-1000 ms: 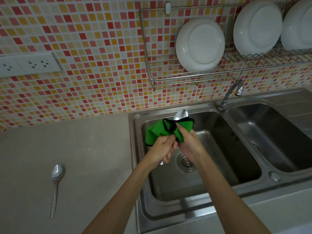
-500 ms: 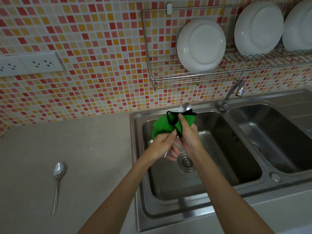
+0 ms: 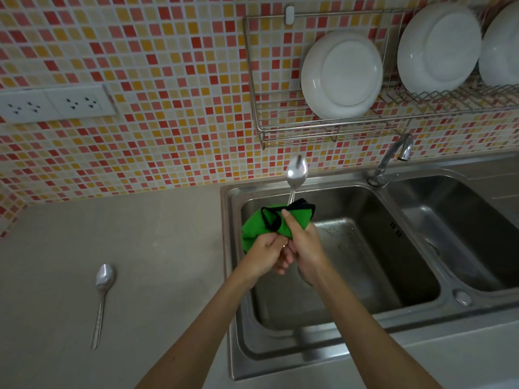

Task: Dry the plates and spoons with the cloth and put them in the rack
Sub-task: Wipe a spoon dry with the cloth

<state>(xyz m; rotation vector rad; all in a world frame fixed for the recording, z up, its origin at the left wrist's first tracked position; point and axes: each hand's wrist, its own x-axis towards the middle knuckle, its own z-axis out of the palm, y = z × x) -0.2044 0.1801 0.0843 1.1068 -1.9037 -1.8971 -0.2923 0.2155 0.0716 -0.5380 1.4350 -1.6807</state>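
Don't rush to the rack upper right yet. Got the right hand clenched on the green cloth mid-frame, left hand pinching the spoon handle under it. Run the cloth up over the bare bowl too.

Below its bowl the spoon vanished into the green cloth and behind the left hand and right hand, and the plate at the right end of the rack was cut off by the picture's edge.

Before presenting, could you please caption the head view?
Left hand and right hand dry a spoon with a green cloth over the sink; second spoon on counter.
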